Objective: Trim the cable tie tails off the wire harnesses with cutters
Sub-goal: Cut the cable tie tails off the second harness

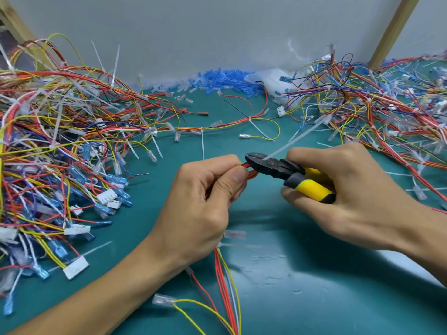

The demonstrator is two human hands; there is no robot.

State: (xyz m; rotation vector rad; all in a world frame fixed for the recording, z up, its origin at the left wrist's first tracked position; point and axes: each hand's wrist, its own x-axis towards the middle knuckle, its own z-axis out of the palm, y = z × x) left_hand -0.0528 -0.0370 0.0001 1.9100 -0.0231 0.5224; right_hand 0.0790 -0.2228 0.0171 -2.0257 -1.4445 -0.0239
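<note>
My left hand [205, 201] grips a wire harness [226, 281] of red, yellow and white wires that hangs down below the fist toward the near edge. My right hand [358, 189] holds yellow-and-grey handled cutters [285, 171]. The dark jaws of the cutters sit at the red wires just past my left thumb, around the base of a white cable tie tail [297, 139]. That tail sticks up and to the right from the jaws.
A big tangle of harnesses [55, 146] with long white tie tails fills the left of the green mat [302, 274]. Another tangle [387, 105] lies at the right. Blue terminal sleeves [225, 81] line the back wall. One harness [229, 124] stretches across the middle.
</note>
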